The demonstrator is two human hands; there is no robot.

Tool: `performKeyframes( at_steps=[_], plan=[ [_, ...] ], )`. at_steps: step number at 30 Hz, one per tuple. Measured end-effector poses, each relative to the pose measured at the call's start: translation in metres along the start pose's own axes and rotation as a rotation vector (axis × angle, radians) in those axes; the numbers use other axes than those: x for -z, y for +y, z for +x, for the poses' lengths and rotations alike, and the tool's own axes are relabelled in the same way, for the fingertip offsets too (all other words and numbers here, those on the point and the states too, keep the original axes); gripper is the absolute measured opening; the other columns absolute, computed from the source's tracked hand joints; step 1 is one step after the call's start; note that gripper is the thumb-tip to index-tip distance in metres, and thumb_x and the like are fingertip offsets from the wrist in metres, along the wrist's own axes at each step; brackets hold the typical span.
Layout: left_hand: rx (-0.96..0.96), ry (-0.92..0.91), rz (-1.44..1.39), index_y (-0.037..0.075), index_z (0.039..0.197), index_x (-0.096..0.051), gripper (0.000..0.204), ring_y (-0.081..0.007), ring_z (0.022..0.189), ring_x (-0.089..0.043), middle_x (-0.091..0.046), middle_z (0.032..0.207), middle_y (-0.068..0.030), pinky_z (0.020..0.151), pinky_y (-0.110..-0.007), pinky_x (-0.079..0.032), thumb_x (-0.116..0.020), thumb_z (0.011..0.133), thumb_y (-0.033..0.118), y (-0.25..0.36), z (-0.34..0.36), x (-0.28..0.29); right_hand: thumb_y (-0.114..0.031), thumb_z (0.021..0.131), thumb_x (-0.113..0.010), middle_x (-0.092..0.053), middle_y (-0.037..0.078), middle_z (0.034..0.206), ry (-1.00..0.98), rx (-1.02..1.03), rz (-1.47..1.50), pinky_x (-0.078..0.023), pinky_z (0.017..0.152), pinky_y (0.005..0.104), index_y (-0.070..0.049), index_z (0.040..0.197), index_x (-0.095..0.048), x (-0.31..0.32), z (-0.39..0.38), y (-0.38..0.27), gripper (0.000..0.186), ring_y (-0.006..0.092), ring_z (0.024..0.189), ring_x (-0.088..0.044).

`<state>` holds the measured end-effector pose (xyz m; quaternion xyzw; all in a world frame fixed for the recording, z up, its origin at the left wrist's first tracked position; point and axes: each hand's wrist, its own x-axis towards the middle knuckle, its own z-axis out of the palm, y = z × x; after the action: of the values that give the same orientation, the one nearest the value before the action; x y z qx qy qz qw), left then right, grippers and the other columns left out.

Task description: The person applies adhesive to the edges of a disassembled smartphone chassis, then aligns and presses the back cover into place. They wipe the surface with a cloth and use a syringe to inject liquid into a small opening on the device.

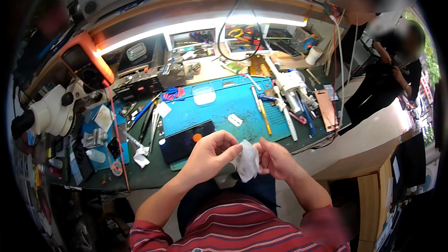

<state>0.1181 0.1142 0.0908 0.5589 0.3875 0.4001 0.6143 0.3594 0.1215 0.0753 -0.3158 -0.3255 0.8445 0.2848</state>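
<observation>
Over the near edge of the bench, a crumpled white tissue (247, 164) hangs between my two hands. My left hand (211, 155) pinches its upper left edge between thumb and fingers. On the other side, the curled fingers of my right hand (278, 159) close at the tissue's right edge; the fingertips are partly hidden. Just beyond my left hand a dark smartphone (178, 149) lies flat, an orange round spot on it. It rests at the near left corner of a blue work mat (186, 112). A small white label (234, 120) lies on the mat.
An orange multimeter (86, 63) and a white microscope (49, 112) stand at the left. Another crumpled tissue (141, 156) lies among tweezers and pens. Screwdrivers, a brush and a copper-coloured plate (326, 110) lie at the right. A black cable (219, 32) loops overhead. A person (389, 72) stands at far right.
</observation>
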Motion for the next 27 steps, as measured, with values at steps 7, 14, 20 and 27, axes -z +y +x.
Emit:
performKeyframes(
  at_steps=[7, 14, 20, 27],
  plan=[
    [0.027, 0.1, 0.295, 0.004, 0.135, -0.053, 0.027, -0.0047, 0.074, -0.06, -0.062, 0.099, -0.0002, 0.059, -0.02, -0.047, -0.052, 0.108, 0.012, 0.02, -0.041, 0.019, -0.022, 0.102, -0.067, -0.067, 0.0, 0.087, -0.044, 0.09, -0.03, -0.038, 0.055, 0.0197, -0.001, 0.115, -0.068, -0.04, 0.001, 0.042, 0.025, 0.0037, 0.063, -0.049],
    [-0.307, 0.236, 0.868, 0.009, 0.1, -0.065, 0.01, -0.0329, 0.072, -0.071, -0.07, 0.082, -0.0118, 0.059, -0.043, -0.055, -0.066, 0.095, 0.018, -0.01, -0.095, 0.009, -0.016, 0.1, -0.065, -0.063, 0.005, 0.1, 0.019, 0.16, 0.028, -0.045, 0.076, 0.0278, 0.0, 0.104, -0.07, -0.078, 0.009, 0.063, 0.017, 0.0125, 0.092, -0.057],
    [-0.149, 0.057, 1.053, 0.001, 0.094, -0.064, 0.01, -0.0359, 0.068, -0.069, -0.066, 0.079, -0.015, 0.057, -0.046, -0.055, -0.061, 0.09, 0.01, -0.067, -0.139, 0.001, 0.001, 0.092, -0.068, -0.071, 0.012, 0.11, 0.032, 0.672, -0.634, -0.05, 0.095, 0.0382, 0.004, 0.1, -0.073, -0.11, 0.032, 0.107, 0.01, 0.0216, 0.102, -0.067],
    [-0.168, 1.089, 0.705, 0.002, 0.129, -0.066, 0.038, -0.0293, 0.122, -0.062, -0.066, 0.131, -0.0147, 0.105, -0.04, -0.048, -0.065, 0.092, 0.002, -0.002, -0.239, 0.122, 0.0, 0.099, -0.062, -0.065, 0.006, 0.085, 0.262, 0.727, -0.629, -0.048, 0.065, 0.025, 0.006, 0.1, -0.071, -0.128, 0.043, 0.104, 0.01, 0.0113, 0.072, -0.062]
  ],
)
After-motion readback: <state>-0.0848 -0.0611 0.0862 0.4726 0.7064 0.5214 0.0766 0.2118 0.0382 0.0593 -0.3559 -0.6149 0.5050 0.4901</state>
